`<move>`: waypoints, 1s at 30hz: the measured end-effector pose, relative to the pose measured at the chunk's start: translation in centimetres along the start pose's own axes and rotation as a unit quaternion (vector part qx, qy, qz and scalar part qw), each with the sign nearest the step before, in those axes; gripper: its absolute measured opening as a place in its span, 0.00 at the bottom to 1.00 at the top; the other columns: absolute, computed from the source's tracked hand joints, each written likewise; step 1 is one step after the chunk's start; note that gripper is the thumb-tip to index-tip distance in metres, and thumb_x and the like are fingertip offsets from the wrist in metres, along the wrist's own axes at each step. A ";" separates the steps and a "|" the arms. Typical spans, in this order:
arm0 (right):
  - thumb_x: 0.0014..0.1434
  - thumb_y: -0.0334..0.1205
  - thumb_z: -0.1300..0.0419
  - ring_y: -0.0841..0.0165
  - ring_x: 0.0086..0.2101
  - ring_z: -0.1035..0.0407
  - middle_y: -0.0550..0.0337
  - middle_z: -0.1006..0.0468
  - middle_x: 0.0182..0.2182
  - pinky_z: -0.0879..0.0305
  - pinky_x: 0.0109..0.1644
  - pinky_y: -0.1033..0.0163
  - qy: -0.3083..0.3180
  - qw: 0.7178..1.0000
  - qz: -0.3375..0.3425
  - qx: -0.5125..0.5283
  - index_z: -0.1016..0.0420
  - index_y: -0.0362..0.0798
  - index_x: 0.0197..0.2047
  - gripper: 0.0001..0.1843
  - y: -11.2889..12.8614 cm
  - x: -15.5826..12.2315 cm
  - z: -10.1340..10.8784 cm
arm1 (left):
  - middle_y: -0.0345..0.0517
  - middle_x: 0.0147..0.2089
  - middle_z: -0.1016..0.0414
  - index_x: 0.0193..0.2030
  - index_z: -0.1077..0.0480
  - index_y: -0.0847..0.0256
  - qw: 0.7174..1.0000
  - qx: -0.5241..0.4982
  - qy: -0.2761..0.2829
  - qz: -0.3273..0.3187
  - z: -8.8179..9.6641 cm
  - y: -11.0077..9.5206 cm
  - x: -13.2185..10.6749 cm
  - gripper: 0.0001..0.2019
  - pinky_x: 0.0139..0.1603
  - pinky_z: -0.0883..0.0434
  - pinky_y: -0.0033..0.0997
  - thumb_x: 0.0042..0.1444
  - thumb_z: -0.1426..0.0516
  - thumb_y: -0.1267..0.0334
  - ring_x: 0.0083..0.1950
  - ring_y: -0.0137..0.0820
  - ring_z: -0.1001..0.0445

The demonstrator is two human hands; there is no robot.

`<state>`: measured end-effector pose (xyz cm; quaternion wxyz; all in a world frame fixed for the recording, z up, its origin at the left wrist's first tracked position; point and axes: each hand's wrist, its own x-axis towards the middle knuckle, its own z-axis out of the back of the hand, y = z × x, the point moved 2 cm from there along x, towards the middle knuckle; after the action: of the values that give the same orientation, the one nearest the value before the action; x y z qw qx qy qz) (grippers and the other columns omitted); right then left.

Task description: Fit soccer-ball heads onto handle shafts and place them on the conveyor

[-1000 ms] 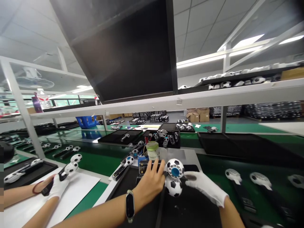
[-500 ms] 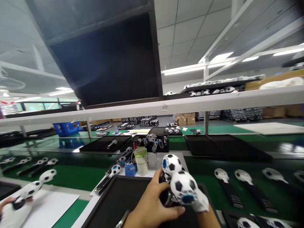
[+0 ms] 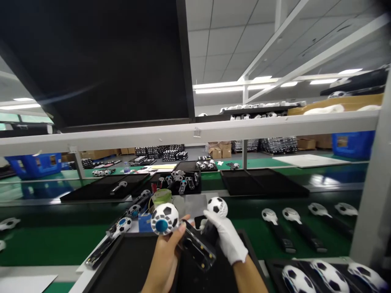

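Observation:
My left hand, bare, is closed around a soccer-ball-headed device with a blue round centre. Its black handle slants down to the right, with small gold spots near the end. My right hand, in a white glove, grips a second soccer-ball device, ball up, its dark lower part mostly hidden by the fingers. Both hands are over a black tray. Left of the tray lies another ball-headed device with a clear-looking handle.
A green-lidded jar and a blue box stand behind the tray. Several black-handled ball devices lie on the green conveyor at right. A tray with ball heads sits front right. A white shelf beam crosses above; an upright post stands right.
The two ball-headed devices, close together before, are now apart, the left one turned with its handle pointing down right. My view has swung right; another person's gloved hand at far left is out of view.

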<state>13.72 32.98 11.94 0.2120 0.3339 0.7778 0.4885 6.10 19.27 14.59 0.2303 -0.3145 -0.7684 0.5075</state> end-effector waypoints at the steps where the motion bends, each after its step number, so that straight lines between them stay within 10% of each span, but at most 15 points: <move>1: 0.55 0.48 0.37 0.70 0.28 0.30 0.58 0.25 0.26 0.31 0.35 0.64 -0.009 1.000 -0.007 0.003 0.26 0.39 0.33 0.17 -0.2 0.2 0.3 | 0.51 0.41 0.21 0.41 0.26 0.65 0.999 -0.027 -0.003 0.022 0.2 -0.2 0.3 0.22 0.40 0.27 0.32 0.41 0.33 0.52 0.44 0.42 0.24; 9: 0.56 0.52 0.39 0.69 0.28 0.28 0.54 0.23 0.30 0.29 0.35 0.62 -0.009 1.000 0.004 0.002 0.26 0.39 0.35 0.20 -0.6 -0.2 -0.3 | 0.47 0.21 0.26 0.35 0.30 0.68 0.996 0.069 -0.014 0.048 1.2 0.2 1.0 0.30 0.16 0.34 0.23 0.50 0.45 0.36 0.17 0.30 0.29; 16: 0.41 0.42 0.30 0.62 0.33 0.28 0.57 0.25 0.21 0.30 0.44 0.60 -0.082 0.992 0.084 -0.056 0.24 0.41 0.24 0.13 0.2 -1.0 -0.2 | 0.45 0.26 0.24 0.36 0.33 0.65 0.994 0.106 -0.009 0.021 0.9 0.1 1.0 0.26 0.18 0.30 0.26 0.48 0.41 0.39 0.22 0.34 0.25; 22: 0.35 0.35 0.29 0.57 0.52 0.36 0.56 0.22 0.39 0.39 0.57 0.61 -0.144 0.976 0.145 -0.073 0.22 0.45 0.35 0.19 2.2 -2.3 1.6 | 0.45 0.29 0.24 0.40 0.34 0.64 0.994 0.109 -0.021 0.009 0.4 -0.2 0.3 0.24 0.19 0.30 0.26 0.51 0.42 0.42 0.22 0.33 0.25; 30: 0.34 0.40 0.31 0.54 0.46 0.31 0.54 0.23 0.36 0.35 0.53 0.50 -0.024 0.987 0.156 0.036 0.25 0.47 0.29 0.15 3.4 -1.9 1.7 | 0.47 0.23 0.25 0.40 0.30 0.68 0.997 0.058 0.022 0.053 -0.1 0.6 0.0 0.29 0.13 0.36 0.24 0.50 0.44 0.38 0.16 0.31 0.29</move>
<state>17.18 33.69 14.26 0.1394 0.4705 0.7277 0.4792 6.31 19.46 14.04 0.2378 -0.3517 -0.7148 0.5558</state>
